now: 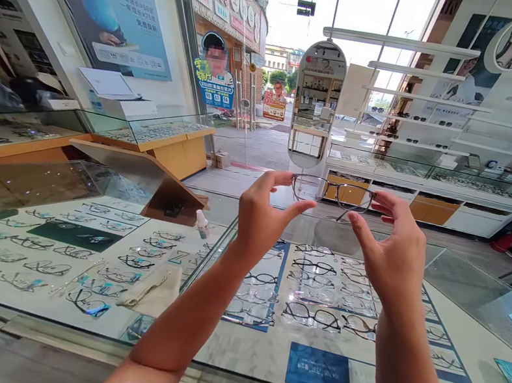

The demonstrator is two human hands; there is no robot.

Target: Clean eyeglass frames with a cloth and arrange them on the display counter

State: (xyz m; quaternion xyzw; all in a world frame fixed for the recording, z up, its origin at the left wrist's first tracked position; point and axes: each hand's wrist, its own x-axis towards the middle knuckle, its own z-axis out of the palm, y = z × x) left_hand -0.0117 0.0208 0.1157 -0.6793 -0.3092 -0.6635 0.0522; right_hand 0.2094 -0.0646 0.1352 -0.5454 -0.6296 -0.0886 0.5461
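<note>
A pair of thin dark-rimmed eyeglasses (332, 192) is raised above the glass counter, its lenses clear and its front roughly level. My left hand (267, 210) grips the left end of the frame between fingers and thumb. At the opposite end, my right hand (393, 242) holds the glasses by the other side, its thumb just below the right lens. Below my hands, rows of eyeglasses (312, 315) lie inside the glass display case. A small white spray bottle (202, 224) and a beige cloth (153, 285) are on the counter to the left of my forearms.
A blue-and-white card (318, 369) lies near the counter's front edge. An oval standing mirror (318, 103) is straight ahead. White display shelves (425, 99) and a further showcase (427, 189) line the right side. A laptop (109, 84) sits at the left.
</note>
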